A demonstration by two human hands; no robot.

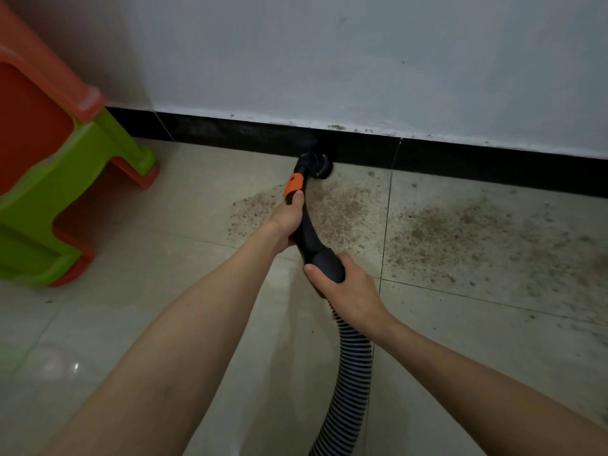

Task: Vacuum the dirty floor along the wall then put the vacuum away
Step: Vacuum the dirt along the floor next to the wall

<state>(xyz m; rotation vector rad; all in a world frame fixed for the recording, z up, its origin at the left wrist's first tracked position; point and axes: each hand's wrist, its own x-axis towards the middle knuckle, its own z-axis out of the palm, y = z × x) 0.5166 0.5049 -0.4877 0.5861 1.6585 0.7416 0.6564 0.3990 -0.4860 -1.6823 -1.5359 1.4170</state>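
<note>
Two bare arms reach in from the bottom of the frame toward a black vacuum wand (304,225) at centre. The left hand (286,222) grips the wand just below its orange collar (293,184); the right hand (342,284) wraps the thicker grip, where the ribbed hose (348,373) runs down to the bottom edge. The round brush head (317,164) sits against the black skirting board (460,159) under a white wall (329,54). Brown dirt (444,225) spreads over the pale floor tiles (131,324) from centre to right. An orange and green plastic stool (59,166) stands at the left. No brand or writing can be read anywhere.
</note>
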